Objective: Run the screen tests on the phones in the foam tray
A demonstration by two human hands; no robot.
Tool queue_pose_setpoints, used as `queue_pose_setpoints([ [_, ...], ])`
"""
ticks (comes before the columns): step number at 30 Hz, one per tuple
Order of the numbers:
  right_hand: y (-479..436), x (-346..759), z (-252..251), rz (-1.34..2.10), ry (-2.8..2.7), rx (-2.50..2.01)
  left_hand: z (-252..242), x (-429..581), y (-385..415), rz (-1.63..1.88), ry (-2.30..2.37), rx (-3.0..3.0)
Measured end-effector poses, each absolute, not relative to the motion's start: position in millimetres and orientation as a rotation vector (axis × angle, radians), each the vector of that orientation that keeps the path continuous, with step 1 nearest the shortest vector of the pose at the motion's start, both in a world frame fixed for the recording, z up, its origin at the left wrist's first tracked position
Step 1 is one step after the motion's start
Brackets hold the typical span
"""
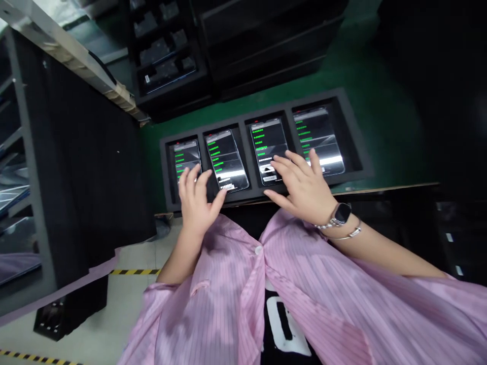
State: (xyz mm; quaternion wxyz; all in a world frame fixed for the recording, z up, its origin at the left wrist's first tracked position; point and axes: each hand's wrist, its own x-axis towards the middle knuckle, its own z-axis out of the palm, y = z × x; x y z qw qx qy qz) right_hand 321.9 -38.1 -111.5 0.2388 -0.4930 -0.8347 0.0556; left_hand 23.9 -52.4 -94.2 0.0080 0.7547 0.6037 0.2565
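Note:
A black foam tray (357,152) on the green bench holds several phones side by side, screens lit with green text. My left hand (197,200) is open, fingers spread over the lower end of the leftmost phone (184,156), thumb next to the second phone (225,158). My right hand (302,185) is open too, fingers stretched across the bottom of the third phone (266,144) and the near corner of the fourth phone (318,136). A watch and bracelet sit on my right wrist. Neither hand holds anything.
Stacked black trays (167,66) with parts stand behind on the green bench (365,76). A dark partition (83,167) and metal rack (23,126) rise at the left. Yellow-black floor tape (133,272) runs below. My pink striped coat fills the foreground.

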Motion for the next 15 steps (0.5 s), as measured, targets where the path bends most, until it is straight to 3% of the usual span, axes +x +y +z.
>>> queue_pose_setpoints([
  [7, -49, 382, -114, 0.076, -2.053, -1.612, -101, -36, -67, 0.844, 2.076, 2.174],
  [15, -50, 405, -142, -0.199, -2.070, -1.337, -117, -38, -71, 0.917, 2.095, 2.183],
])
